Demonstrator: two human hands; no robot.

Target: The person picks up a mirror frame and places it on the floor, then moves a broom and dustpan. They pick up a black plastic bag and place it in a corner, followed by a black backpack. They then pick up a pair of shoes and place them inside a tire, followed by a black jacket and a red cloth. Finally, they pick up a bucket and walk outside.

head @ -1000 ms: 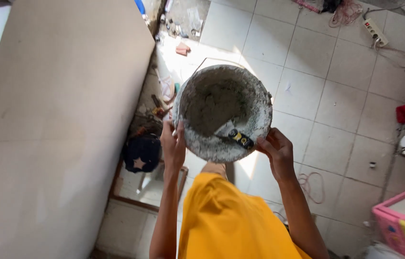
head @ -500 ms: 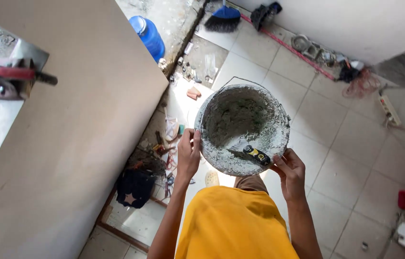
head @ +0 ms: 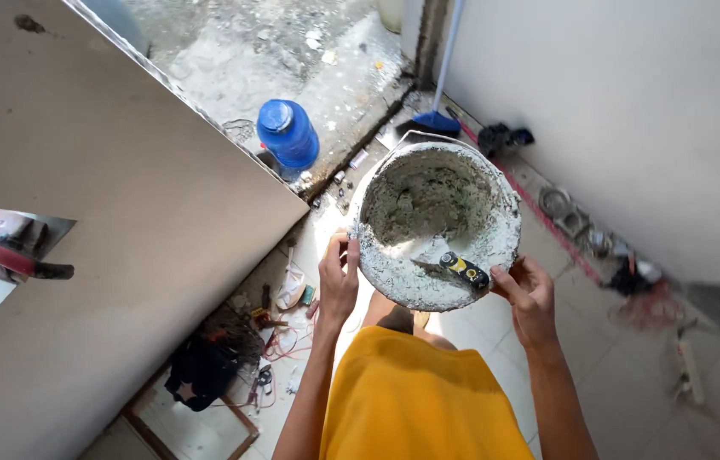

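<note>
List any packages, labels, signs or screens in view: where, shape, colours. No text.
Blue plastic water jug: on the rough floor beyond the mortar-caked round bucket, squat cylinder, blue cap.
Small white packet: on the tiled floor left of the left hand, crumpled, pale.
Yellow-and-black band on the trowel handle: in the bucket, by the right hand.
No signs or screens.

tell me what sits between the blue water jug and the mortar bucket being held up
In the head view, between the blue water jug and the bucket lies debris-strewn floor.
</note>
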